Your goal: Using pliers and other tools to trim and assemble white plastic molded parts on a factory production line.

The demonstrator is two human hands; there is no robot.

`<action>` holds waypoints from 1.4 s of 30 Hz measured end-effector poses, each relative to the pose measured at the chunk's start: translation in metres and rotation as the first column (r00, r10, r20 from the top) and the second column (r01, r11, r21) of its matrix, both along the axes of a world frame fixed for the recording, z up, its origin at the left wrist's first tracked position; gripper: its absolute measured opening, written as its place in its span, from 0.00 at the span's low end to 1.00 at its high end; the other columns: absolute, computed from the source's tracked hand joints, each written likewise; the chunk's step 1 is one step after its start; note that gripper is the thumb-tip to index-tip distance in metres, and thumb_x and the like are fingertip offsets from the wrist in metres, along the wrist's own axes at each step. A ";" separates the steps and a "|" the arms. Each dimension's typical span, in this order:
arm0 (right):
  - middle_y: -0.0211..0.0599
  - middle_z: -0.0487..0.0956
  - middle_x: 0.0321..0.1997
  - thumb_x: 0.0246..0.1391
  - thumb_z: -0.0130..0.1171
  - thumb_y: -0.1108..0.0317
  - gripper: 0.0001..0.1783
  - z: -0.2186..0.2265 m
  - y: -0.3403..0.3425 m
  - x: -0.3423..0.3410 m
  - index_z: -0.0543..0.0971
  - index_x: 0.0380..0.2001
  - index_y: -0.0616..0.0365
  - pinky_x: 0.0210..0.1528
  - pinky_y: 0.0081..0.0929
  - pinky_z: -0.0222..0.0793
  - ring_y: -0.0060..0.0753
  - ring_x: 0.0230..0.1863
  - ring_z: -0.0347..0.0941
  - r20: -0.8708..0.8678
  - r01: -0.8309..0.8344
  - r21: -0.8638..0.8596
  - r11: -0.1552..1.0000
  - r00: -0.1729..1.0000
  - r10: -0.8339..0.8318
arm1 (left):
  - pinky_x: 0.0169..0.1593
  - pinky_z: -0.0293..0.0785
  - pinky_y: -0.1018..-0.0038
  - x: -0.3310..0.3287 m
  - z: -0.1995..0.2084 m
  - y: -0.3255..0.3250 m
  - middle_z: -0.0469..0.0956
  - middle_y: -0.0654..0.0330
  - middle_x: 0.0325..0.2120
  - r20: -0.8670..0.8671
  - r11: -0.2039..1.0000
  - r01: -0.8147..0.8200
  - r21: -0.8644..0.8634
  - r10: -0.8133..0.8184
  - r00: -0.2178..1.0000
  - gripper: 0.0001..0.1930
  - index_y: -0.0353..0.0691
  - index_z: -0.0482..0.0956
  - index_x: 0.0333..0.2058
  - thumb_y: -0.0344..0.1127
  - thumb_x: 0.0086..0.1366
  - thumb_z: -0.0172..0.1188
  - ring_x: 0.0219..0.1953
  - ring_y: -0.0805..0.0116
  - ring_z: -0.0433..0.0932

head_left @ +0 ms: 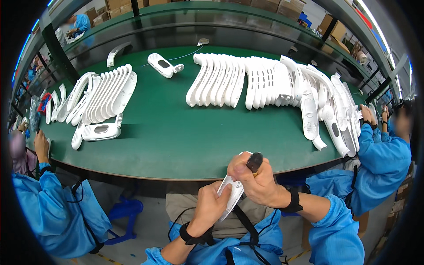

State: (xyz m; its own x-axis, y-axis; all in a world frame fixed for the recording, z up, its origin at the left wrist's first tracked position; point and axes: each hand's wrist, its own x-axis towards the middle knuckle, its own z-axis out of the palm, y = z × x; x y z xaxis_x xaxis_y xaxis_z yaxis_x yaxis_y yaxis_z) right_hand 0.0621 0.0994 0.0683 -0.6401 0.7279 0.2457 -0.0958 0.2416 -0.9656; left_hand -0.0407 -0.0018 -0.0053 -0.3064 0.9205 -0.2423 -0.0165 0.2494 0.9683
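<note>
Just off the table's front edge, above my lap, my left hand (211,204) is closed round a white plastic shell part (231,193). Its hollow inner side partly shows, and the part is tilted. My right hand (258,181) is shut in a fist at the upper end of that part. Out of the fist sticks a tool with a thick dark end (255,161) and a bit of yellow below it; its working end is hidden, so its kind cannot be told. Both wrists wear black bands.
On the green table (163,145) stand rows of curved white shells (216,81), with a looser pile (329,104) at right and another group (106,95) at left. A lone white part (161,66) lies at the back. Co-workers in blue sit on both sides; a blue stool (128,214) stands at left.
</note>
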 end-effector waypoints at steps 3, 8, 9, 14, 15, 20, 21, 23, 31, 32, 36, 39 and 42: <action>0.26 0.61 0.15 0.64 0.53 0.58 0.21 0.010 0.005 -0.007 0.68 0.21 0.60 0.20 0.25 0.54 0.21 0.19 0.54 0.138 -0.051 0.108 0.993 0.990 0.036 | 0.22 0.63 0.68 -0.003 0.002 0.000 0.69 0.52 0.12 -0.021 1.000 -0.001 0.020 0.002 1.000 0.15 0.27 0.79 0.30 0.37 0.65 0.55 0.16 0.74 0.64; 0.26 0.56 0.14 0.64 0.53 0.61 0.22 -0.003 0.007 -0.014 0.64 0.17 0.59 0.18 0.27 0.49 0.22 0.17 0.50 -0.060 -0.038 -0.027 0.999 0.998 0.036 | 0.24 0.65 0.67 -0.007 0.007 0.001 0.71 0.49 0.13 -0.001 0.999 0.045 -0.031 -0.045 0.999 0.14 0.28 0.79 0.33 0.37 0.65 0.55 0.16 0.69 0.66; 0.26 0.55 0.13 0.64 0.52 0.62 0.23 -0.007 0.008 -0.013 0.63 0.16 0.58 0.18 0.27 0.48 0.22 0.16 0.49 -0.032 -0.047 -0.013 0.999 0.998 0.047 | 0.24 0.65 0.67 -0.007 0.008 0.002 0.71 0.49 0.13 0.002 0.999 0.042 -0.029 -0.042 0.999 0.14 0.28 0.79 0.33 0.37 0.65 0.55 0.16 0.69 0.66; 0.26 0.54 0.12 0.63 0.52 0.65 0.23 -0.013 0.010 -0.013 0.62 0.14 0.58 0.16 0.27 0.46 0.22 0.14 0.47 0.043 -0.093 0.073 0.993 0.995 0.090 | 0.25 0.66 0.67 -0.009 0.014 0.003 0.73 0.47 0.15 0.009 0.998 0.062 0.014 -0.062 0.998 0.14 0.28 0.79 0.35 0.37 0.65 0.54 0.17 0.68 0.68; 0.26 0.53 0.11 0.62 0.52 0.65 0.23 -0.013 0.010 -0.014 0.62 0.13 0.58 0.16 0.28 0.45 0.22 0.14 0.47 0.037 -0.087 0.084 0.993 0.996 0.084 | 0.25 0.66 0.67 -0.009 0.013 0.002 0.73 0.47 0.15 0.013 0.998 0.060 0.011 -0.060 0.998 0.14 0.28 0.79 0.35 0.37 0.65 0.54 0.17 0.68 0.68; 0.27 0.54 0.10 0.62 0.52 0.67 0.22 -0.014 0.016 -0.011 0.63 0.13 0.59 0.15 0.28 0.45 0.22 0.13 0.47 0.048 -0.108 0.083 0.991 0.993 0.104 | 0.25 0.67 0.68 -0.011 0.013 0.002 0.74 0.48 0.15 0.033 0.993 0.095 -0.073 -0.093 0.995 0.14 0.28 0.79 0.35 0.37 0.66 0.54 0.16 0.67 0.70; 0.27 0.55 0.10 0.62 0.52 0.67 0.22 -0.014 0.017 -0.010 0.63 0.13 0.59 0.15 0.28 0.45 0.22 0.13 0.48 0.037 -0.112 0.105 0.988 0.993 0.109 | 0.25 0.67 0.68 -0.011 0.013 0.002 0.74 0.48 0.15 0.035 0.993 0.094 -0.077 -0.091 0.995 0.14 0.28 0.79 0.35 0.37 0.66 0.54 0.16 0.67 0.70; 0.27 0.55 0.10 0.61 0.52 0.68 0.22 -0.010 0.016 -0.013 0.63 0.13 0.59 0.15 0.28 0.45 0.23 0.13 0.48 0.034 -0.095 0.069 0.993 0.995 0.093 | 0.22 0.71 0.77 -0.012 0.014 0.003 0.77 0.62 0.18 -0.002 0.994 0.108 -0.016 -0.108 0.994 0.11 0.27 0.78 0.32 0.32 0.66 0.53 0.20 0.78 0.75; 0.28 0.55 0.11 0.62 0.52 0.69 0.22 -0.019 0.018 -0.012 0.63 0.13 0.58 0.15 0.28 0.45 0.24 0.12 0.48 -0.041 -0.108 0.082 0.991 0.993 0.112 | 0.22 0.69 0.78 -0.016 0.019 0.005 0.77 0.62 0.19 0.061 0.986 0.142 -0.092 -0.136 0.989 0.11 0.28 0.78 0.32 0.32 0.66 0.52 0.20 0.78 0.75; 0.29 0.55 0.11 0.61 0.51 0.70 0.22 -0.021 0.019 -0.012 0.63 0.13 0.59 0.15 0.28 0.45 0.24 0.12 0.48 -0.037 -0.111 0.070 0.991 0.993 0.114 | 0.22 0.69 0.78 -0.015 0.019 0.005 0.77 0.62 0.19 0.088 0.987 0.134 -0.094 -0.126 0.988 0.11 0.29 0.78 0.32 0.32 0.66 0.53 0.20 0.78 0.75; 0.30 0.55 0.12 0.61 0.52 0.70 0.21 -0.018 0.019 -0.013 0.64 0.14 0.60 0.15 0.28 0.46 0.26 0.12 0.49 -0.018 -0.148 0.096 0.984 0.988 0.151 | 0.22 0.69 0.78 -0.015 0.019 0.004 0.77 0.62 0.19 0.081 0.988 0.123 -0.096 -0.115 0.990 0.11 0.28 0.78 0.32 0.32 0.66 0.53 0.20 0.78 0.75; 0.31 0.56 0.12 0.61 0.52 0.70 0.20 -0.011 0.018 -0.014 0.66 0.15 0.60 0.16 0.29 0.48 0.26 0.13 0.50 -0.002 -0.167 0.163 0.972 0.986 0.169 | 0.22 0.62 0.68 -0.014 0.020 0.003 0.68 0.52 0.11 -0.043 0.993 0.104 -0.059 -0.107 0.993 0.14 0.29 0.78 0.34 0.38 0.66 0.54 0.14 0.70 0.62; 0.32 0.58 0.12 0.61 0.52 0.69 0.18 -0.008 0.018 -0.011 0.68 0.16 0.62 0.17 0.30 0.50 0.27 0.13 0.52 0.040 -0.171 0.226 0.959 0.985 0.166 | 0.23 0.64 0.67 -0.008 0.011 0.004 0.69 0.50 0.12 0.015 0.993 0.097 -0.064 -0.096 0.995 0.14 0.28 0.78 0.33 0.37 0.65 0.54 0.15 0.69 0.65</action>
